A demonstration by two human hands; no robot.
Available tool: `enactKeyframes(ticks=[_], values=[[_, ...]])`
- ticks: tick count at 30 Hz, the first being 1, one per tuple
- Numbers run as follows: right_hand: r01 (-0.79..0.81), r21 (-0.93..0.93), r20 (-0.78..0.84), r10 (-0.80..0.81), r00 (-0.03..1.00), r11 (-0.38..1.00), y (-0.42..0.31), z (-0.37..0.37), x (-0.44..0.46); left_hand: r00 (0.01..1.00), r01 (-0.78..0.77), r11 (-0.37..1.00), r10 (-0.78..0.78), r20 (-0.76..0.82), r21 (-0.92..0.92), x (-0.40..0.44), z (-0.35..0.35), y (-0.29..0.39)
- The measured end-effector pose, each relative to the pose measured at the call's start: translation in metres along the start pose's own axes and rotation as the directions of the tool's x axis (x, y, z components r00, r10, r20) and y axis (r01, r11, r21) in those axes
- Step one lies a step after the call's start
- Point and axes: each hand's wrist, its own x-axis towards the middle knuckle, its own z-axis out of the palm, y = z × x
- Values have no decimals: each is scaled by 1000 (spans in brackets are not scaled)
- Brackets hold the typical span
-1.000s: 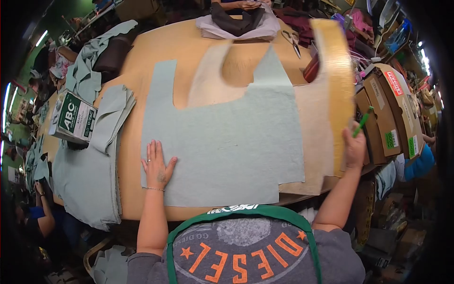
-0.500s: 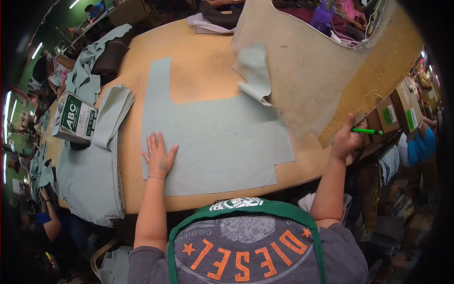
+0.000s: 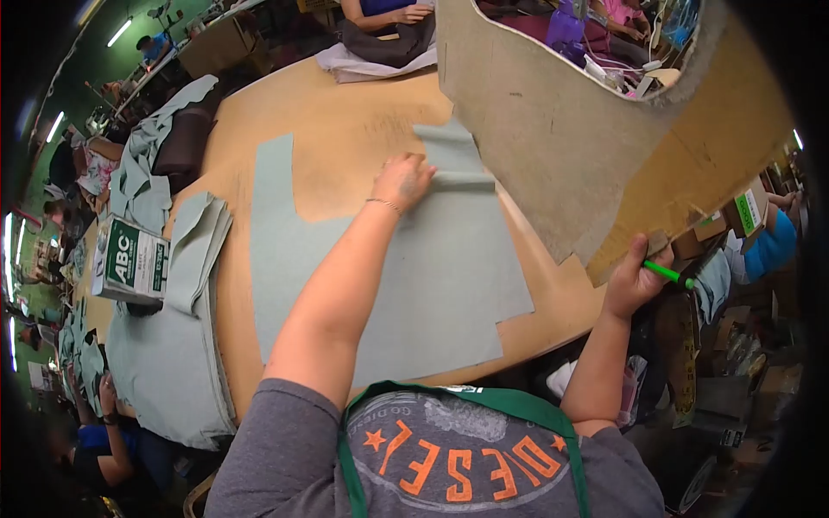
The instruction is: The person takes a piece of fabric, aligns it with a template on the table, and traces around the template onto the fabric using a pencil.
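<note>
A pale green fabric piece point(image 3: 432, 268) lies on the wooden table, its upper right part folded over. My left hand point(image 3: 404, 181) is at that fold, fingers curled together at the cloth; whether they pinch it is hidden. Off to the right, my right hand point(image 3: 637, 278) grips the lower corner of a large stiff tan template point(image 3: 553, 121), raised and tilted, with a curved cut-out and a yellowish taped strip. A green pen point(image 3: 667, 274) sticks out of the same hand.
On the left, a box marked ABC point(image 3: 129, 259) rests on stacked green fabric point(image 3: 168, 363). Dark and pale cloth point(image 3: 380, 56) lies at the far edge, before a seated person. Cardboard boxes point(image 3: 749, 207) stand at the right.
My left hand has moved from the fabric's left side up to its folded upper right part. The template has been lifted off the fabric and swung right, and the fabric's upper right part has folded.
</note>
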Motion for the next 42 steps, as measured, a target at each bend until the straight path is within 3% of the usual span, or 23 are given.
enactKeyframes(ticks=[3,6,9,12,15,16,18,20,21,22,23,25,28,32,36,40,42], values=[[-56,-28,13,56,998,998,2,-9,-5,993,120,993,-120,-1,-5,35,12,22],[-109,-2,-36,109,993,994,-2,-6,-5,980,140,980,-117,-164,138,58,26,24],[-123,48,-59,126,990,991,2,-7,-6,971,174,958,-205,122,228,74,23,16],[-111,-7,-94,109,990,994,2,-9,-3,931,96,994,-111,347,59,104,39,-14],[-64,-64,-91,58,994,996,-6,-13,13,965,264,952,-258,57,-155,120,36,-30],[-65,-56,-77,61,995,996,-7,-15,15,977,164,964,-189,-102,-211,120,35,-33],[-71,-37,-42,70,997,997,-9,-26,18,906,-47,961,-75,-417,-273,109,28,-37],[-75,-20,-36,74,997,997,-12,-34,16,922,-57,988,-3,-388,-145,76,16,-36],[-63,-33,-45,62,997,997,-16,-35,15,953,-111,989,77,-292,-102,48,12,-34],[-53,-45,-57,50,997,998,-20,-37,13,970,-169,984,154,-189,-62,13,10,-30],[-73,-48,-68,70,995,996,-22,-44,11,988,-138,990,137,63,4,-27,-1,-16],[-115,-51,-78,111,991,992,-24,-66,11,924,-162,986,144,353,22,-98,-17,18],[-34,-141,-78,23,997,990,-33,-93,20,756,-424,903,394,523,-68,-181,-9,46],[39,-226,-41,-49,998,973,-56,-125,26,693,-497,849,514,507,-182,-221,-9,69],[73,-223,-22,-79,997,972,-76,-144,21,712,-560,825,525,466,-75,-235,1,79],[65,-200,-59,-78,995,978,-87,-170,11,816,-520,852,514,265,-52,-245,17,81],[61,-221,-55,-75,996,973,-90,-188,7,809,-548,836,541,230,-39,-243,11,84]])
